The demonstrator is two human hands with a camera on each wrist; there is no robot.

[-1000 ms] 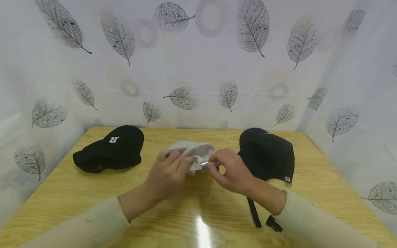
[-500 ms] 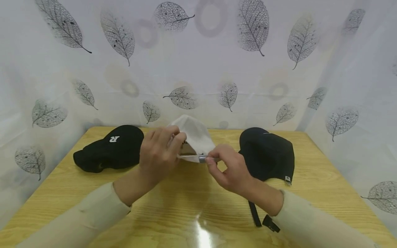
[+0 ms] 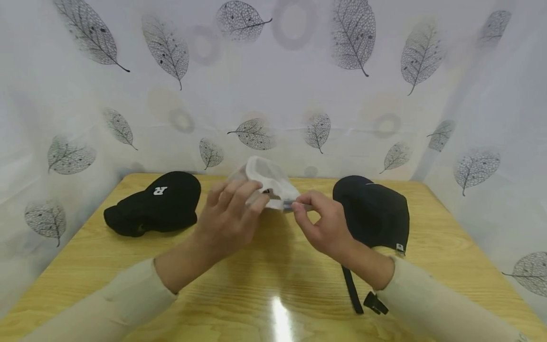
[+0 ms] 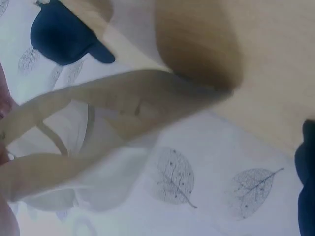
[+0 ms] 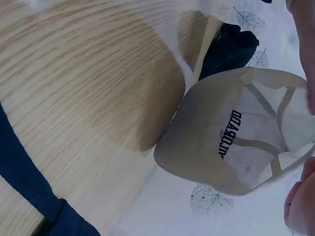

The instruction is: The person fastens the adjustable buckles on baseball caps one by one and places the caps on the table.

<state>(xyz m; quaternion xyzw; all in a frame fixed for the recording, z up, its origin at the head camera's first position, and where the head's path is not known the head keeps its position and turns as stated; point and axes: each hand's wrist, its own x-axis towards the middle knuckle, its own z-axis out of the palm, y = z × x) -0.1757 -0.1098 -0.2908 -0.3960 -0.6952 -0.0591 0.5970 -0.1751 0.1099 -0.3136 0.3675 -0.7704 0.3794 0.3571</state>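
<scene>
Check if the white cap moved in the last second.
Yes, up in the head view: the white cap now reaches above the table's back edge; a second ago its visible part sat below it.

White cap (image 3: 273, 176): a second ago low and bunched between the hands, now raised, its top overlapping the leaf-print backdrop (image 3: 290, 90); since half a second ago turned, the smooth peaked panel replaced by a curved, folded, partly blurred edge

Opening above the clasp: smaller in view than half a second ago

Metal clasp (image 3: 288, 204): higher in each successive picture; sharp silver a second ago, now blurred and duller

Left hand (image 3: 231, 214): higher than a second ago; since half a second ago shifted toward the right hand (image 3: 324, 218), fingers farther apart

Right hand: raised with the clasp
</scene>
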